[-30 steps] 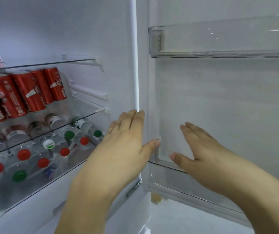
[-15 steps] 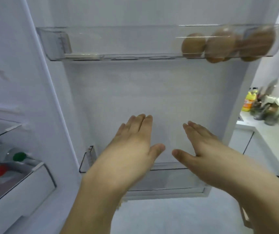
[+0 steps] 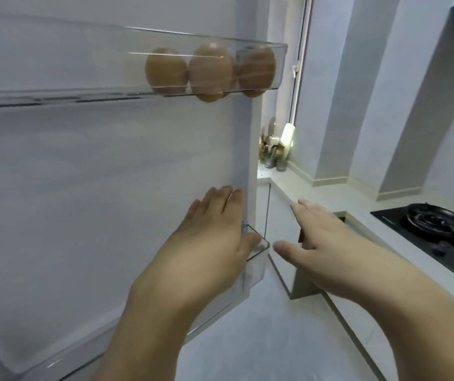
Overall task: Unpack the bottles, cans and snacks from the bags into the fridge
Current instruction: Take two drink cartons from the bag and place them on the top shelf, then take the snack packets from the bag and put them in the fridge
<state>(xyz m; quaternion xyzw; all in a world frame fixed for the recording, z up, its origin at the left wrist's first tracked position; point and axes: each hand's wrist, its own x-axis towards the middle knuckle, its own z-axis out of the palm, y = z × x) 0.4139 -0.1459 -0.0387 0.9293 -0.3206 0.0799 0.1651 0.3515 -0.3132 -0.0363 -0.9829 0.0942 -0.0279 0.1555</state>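
Head view looks at the inside of the open fridge door (image 3: 110, 166), with both my hands raised before it. My left hand (image 3: 209, 243) is flat, fingers (image 3: 220, 199) pressed together and holding nothing, its thumb at the corner of the clear lower door shelf (image 3: 257, 257). My right hand (image 3: 319, 237) hovers just beside the door's edge, fingers loosely spread, thumb out, also holding nothing. Up in the clear upper door shelf (image 3: 55, 96) sit three brown eggs (image 3: 209, 71) (side by side at its right end). To the right, a pale bench (image 3: 357, 213) carries a black gas hob (image 3: 437, 229); small jars (image 3: 271, 154) crowd its far corner. No bottles, cans, snacks or bags show.
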